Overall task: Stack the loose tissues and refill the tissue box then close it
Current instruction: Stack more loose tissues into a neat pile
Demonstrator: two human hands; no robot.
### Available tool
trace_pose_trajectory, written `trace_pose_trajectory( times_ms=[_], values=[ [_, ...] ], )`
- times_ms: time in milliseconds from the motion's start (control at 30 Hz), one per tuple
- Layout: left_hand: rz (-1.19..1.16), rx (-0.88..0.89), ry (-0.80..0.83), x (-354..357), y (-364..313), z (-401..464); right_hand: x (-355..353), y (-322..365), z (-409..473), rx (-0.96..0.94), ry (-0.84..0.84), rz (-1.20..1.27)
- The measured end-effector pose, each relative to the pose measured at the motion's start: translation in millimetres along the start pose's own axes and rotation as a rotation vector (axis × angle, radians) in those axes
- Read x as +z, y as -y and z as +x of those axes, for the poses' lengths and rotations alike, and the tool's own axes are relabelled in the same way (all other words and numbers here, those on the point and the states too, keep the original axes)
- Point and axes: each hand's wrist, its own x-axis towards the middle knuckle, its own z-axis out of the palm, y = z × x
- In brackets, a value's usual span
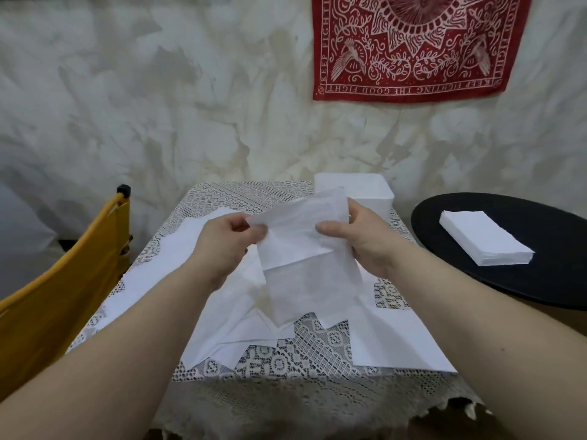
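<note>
Tissue pinched in left hand and right hand grips, half hiding white box.

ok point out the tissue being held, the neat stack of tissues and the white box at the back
held tissue [305,249], head view, on its folded middle between the hands
stack of tissues [479,238], head view, on its top sheet
white box [365,188], head view, on its top face

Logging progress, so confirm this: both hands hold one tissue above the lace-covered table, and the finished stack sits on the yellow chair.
Wrong place. The head view shows the finished stack on the black round table at right, not the yellow chair. Both hands, left and right, do hold one tissue.
</note>
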Motion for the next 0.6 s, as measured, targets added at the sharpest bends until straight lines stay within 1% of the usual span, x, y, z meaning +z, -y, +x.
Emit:
trace_pose_trajectory(
  times_ms=[67,100,133,200,267,367,467,533,600],
  values=[
    [0.025,0.039,-0.033,-6,-11,-1,4,10,-5,-0.010,-0.032,-0.086],
    [0.028,0.071,-0.059,-9,-17,-2,6,14,-6,-0.043,-0.092,-0.183],
    [0.035,0.113,-0.088,-13,-24,-4,8,18,-7,-0.096,-0.165,-0.275],
    [0.074,0.227,-0.147,-18,-41,-10,13,29,-11,-0.208,-0.270,-0.361],
    [0.118,0.333,-0.162,-22,-54,-26,19,38,-22,-0.304,-0.279,-0.434],
    [0.303,0.345,-0.099,-33,-38,-60,21,25,-53,-0.299,-0.236,-0.653],
    [0.481,0.303,0.045,-39,8,-103,20,-19,-90,-0.181,-0.109,-0.882],
    [0.528,0.278,0.129,-39,34,-128,22,-44,-113,-0.115,-0.001,-0.998],
    [0.539,0.232,0.162,-38,50,-141,25,-57,-130,-0.078,0.056,-1.071]
  ],
)
